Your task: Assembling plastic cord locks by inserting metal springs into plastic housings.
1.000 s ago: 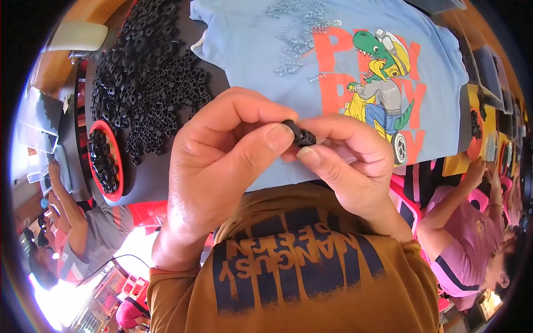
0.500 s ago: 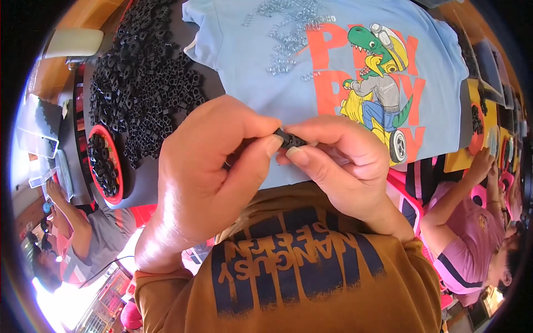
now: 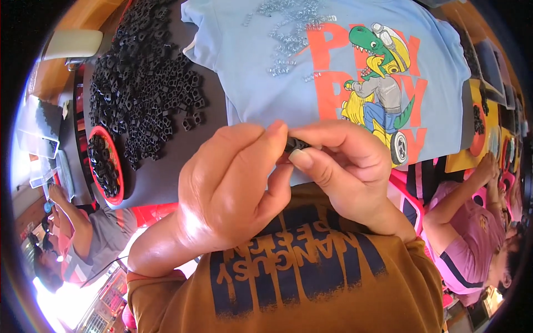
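In front of my chest, a small black plastic part (image 3: pixel 296 145) sits between my hands, mostly covered by the fingers. My right hand (image 3: pixel 352 166) pinches it between thumb and forefinger. Closed against its left end is my left hand (image 3: pixel 236 180), with its back turned up and its fingertips at the part; what lies under those fingertips is hidden. Beneath and beyond the hands a light blue T-shirt (image 3: pixel 261 94) with a printed cartoon dinosaur is spread over the table. Small shiny, spring-like pieces (image 3: pixel 286 41) are scattered on its upper part.
A large heap of black plastic parts (image 3: pixel 144 83) covers the dark table (image 3: pixel 214 116) at the left. Beside it stands a red-rimmed tray (image 3: pixel 120 177) of black parts. People sit at left and right, a pink-sleeved arm (image 3: pixel 455 222) among them.
My left hand has turned over, its back now rolled upward, and its fingertips have shifted across the part's left end. My right hand has barely moved and keeps its pinch.
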A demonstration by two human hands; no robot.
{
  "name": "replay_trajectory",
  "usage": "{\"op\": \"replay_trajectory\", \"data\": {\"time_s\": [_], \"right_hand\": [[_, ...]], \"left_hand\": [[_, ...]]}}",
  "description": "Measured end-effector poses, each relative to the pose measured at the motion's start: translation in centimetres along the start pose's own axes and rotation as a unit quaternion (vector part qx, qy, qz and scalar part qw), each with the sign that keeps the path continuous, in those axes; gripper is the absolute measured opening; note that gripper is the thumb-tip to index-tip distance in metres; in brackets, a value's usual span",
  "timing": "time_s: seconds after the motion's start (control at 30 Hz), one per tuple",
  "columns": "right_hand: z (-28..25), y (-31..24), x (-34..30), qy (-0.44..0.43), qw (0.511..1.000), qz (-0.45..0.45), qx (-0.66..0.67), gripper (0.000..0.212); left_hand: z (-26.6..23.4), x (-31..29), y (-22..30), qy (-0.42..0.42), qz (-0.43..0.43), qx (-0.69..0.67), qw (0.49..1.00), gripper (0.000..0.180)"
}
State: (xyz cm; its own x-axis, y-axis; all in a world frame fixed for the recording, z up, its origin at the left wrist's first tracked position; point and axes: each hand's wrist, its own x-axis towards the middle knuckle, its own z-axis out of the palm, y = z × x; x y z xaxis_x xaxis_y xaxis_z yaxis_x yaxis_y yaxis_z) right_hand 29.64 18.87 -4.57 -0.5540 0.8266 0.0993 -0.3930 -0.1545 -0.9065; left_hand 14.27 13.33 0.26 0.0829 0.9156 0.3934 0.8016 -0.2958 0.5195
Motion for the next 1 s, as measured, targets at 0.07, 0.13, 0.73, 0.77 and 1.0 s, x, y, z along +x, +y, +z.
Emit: {"op": "replay_trajectory", "data": {"time_s": [0.07,0.13,0.73,0.77,1.0], "right_hand": [[-0.1,-0.2,0.0,-0.008,1.000,-0.011,0.016,0.015],[-0.4,-0.1,-0.1,-0.015,0.999,-0.020,-0.027,0.016],[-0.2,0.1,0.1,-0.016,0.994,-0.032,-0.105,0.026],[-0.3,0.0,0.0,-0.017,0.993,-0.040,-0.107,0.026],[-0.4,-0.9,0.6,-0.082,0.975,-0.076,-0.190,0.020]], "left_hand": [[0.8,-0.4,0.0,0.019,0.030,0.035,0.999,0.039],[1.5,-0.9,-0.4,0.031,0.055,0.043,0.997,0.041],[-2.0,5.8,-3.2,0.039,0.058,0.042,0.997,0.039],[-2.5,7.0,-3.7,0.065,0.055,0.053,0.995,0.036],[-5.0,17.7,-11.5,0.110,-0.055,0.102,0.987,0.036]]}}
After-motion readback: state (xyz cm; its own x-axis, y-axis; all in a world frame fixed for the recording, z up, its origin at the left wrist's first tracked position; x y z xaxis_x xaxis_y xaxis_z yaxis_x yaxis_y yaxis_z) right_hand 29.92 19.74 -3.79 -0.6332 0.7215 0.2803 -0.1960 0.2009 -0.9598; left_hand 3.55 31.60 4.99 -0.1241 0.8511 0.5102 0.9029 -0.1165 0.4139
